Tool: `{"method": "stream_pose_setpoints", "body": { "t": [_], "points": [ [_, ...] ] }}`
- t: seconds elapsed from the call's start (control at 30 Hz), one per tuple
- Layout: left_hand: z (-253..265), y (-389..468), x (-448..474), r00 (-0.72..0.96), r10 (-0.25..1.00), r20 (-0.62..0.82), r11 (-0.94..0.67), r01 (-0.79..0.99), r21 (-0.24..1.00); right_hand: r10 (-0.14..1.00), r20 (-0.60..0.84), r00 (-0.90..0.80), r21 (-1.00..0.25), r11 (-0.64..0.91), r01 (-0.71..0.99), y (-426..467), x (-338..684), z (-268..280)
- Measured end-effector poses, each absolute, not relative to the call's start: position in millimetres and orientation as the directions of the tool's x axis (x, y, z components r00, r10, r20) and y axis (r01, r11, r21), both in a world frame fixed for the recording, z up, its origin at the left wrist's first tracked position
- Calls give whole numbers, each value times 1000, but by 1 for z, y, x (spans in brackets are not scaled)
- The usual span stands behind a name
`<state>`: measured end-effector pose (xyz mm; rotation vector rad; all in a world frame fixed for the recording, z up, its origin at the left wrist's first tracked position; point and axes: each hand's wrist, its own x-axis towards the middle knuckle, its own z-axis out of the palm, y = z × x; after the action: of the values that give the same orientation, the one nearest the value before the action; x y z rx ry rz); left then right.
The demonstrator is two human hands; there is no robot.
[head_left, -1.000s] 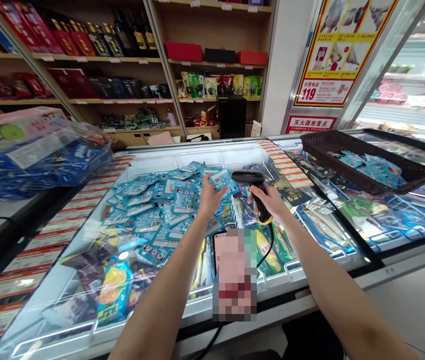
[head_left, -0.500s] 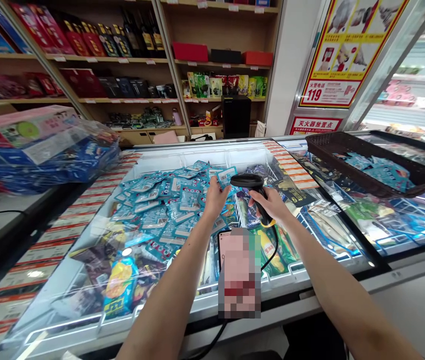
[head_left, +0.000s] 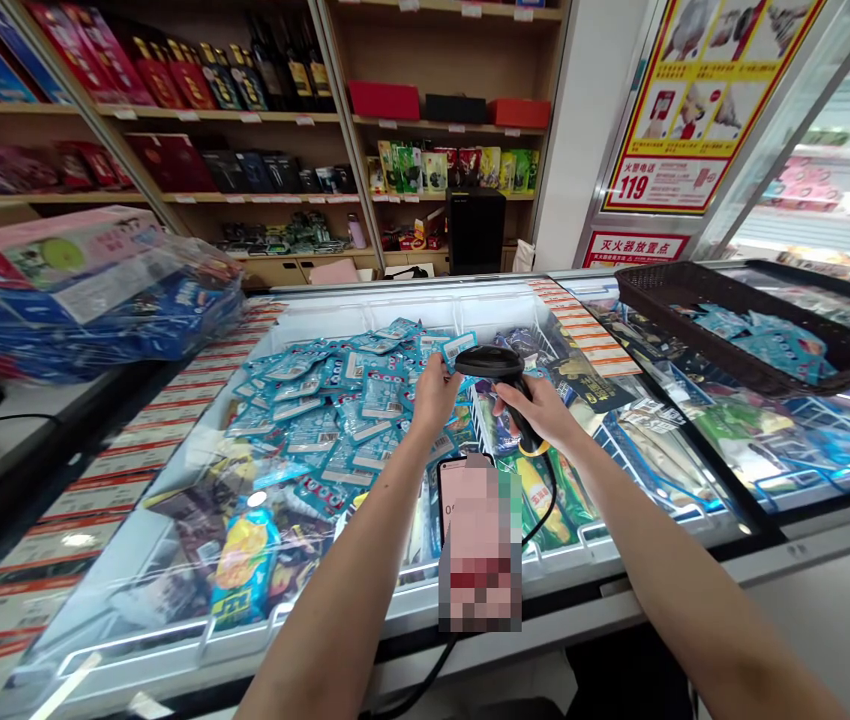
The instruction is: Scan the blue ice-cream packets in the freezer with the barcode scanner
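Currently both hands are out over a glass-topped freezer (head_left: pixel 567 612), near each other. Left hand (head_left: pixel 434 390): fingers and thumb nearly closed, pinching one small blue packet (head_left: pixel 459 347) by its near edge, a pale label on the side that shows. Right hand (head_left: pixel 536 410): curled round the handle of a black scanner (head_left: pixel 489 362). Scanner head points left, just beside the held packet and partly overlapping it from this view; cannot tell whether they touch. Black cable (head_left: pixel 551 500) drops from the handle and loops behind the phone (head_left: pixel 452 510), which lies at the near side between the forearms, most of its screen blurred out. Heap of like blue packets (head_left: pixel 320 430) spreads left of the left hand. Off to the right, a dark brown basket (head_left: pixel 657 295) holds more of them. Far left, boxes in clear plastic (head_left: pixel 95 290). Beyond the freezer, wooden shelves (head_left: pixel 402 60) with bottles (head_left: pixel 230 75) and a red-and-yellow poster (head_left: pixel 710 100) marked 119.
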<state>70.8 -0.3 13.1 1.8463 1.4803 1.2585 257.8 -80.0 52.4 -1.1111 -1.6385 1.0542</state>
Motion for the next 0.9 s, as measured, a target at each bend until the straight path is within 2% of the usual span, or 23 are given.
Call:
{"method": "stream_pose_setpoints", "body": {
  "t": [0.27, 0.4, 0.6, 0.8, 0.9],
  "points": [
    [16, -3, 70, -9, 939, 345, -277, 574, 770, 961, 178, -214, -951, 224, 213, -80, 257, 52],
    [14, -2, 69, 19, 933, 359, -313, 530, 788, 960, 173, -218, -951, 220, 215, -79, 258, 51],
    [16, -3, 69, -8, 918, 398, -324, 562, 761, 966, 160, -204, -960, 201, 197, -83, 259, 58],
    [26, -3, 56, 29, 872, 489, -368, 697, 615, 970, 156, -186, -960, 193, 202, -85, 261, 62],
    [33, 0, 45, -16, 875, 483, -326, 719, 614, 973, 152, -174, -967, 183, 178, -83, 262, 59]
  ]
}}
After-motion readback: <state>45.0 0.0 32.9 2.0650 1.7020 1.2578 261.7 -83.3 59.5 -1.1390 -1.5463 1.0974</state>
